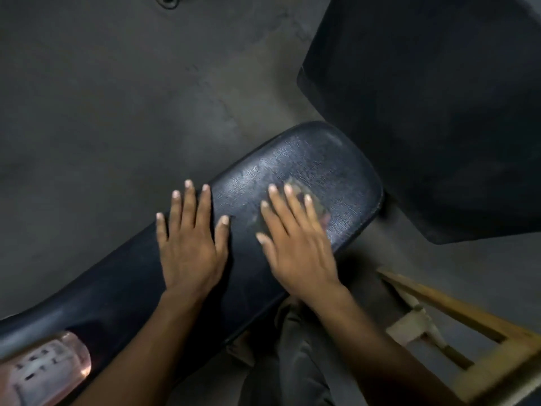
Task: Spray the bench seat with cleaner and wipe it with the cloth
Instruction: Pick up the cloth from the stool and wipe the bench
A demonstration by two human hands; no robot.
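Nearest, at 7 o'clock, a pink-tinted spray bottle point(44, 373) lies on the dark bench seat point(292, 183), with a wooden frame point(468, 332) at 4 o'clock and a black pad point(439, 112) at 1 o'clock. Flat, spread fingers of the left hand point(190, 247) rest on the seat, while the right hand point(295, 247) presses a small cloth point(319, 212) with straight fingers at centre.

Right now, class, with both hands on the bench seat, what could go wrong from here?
1. The bottle lies on its side at the seat's near end; it may roll off.
2. The cloth is mostly hidden under the flat right hand and could slip out.
3. The left hand covers a patch that may go unwiped.
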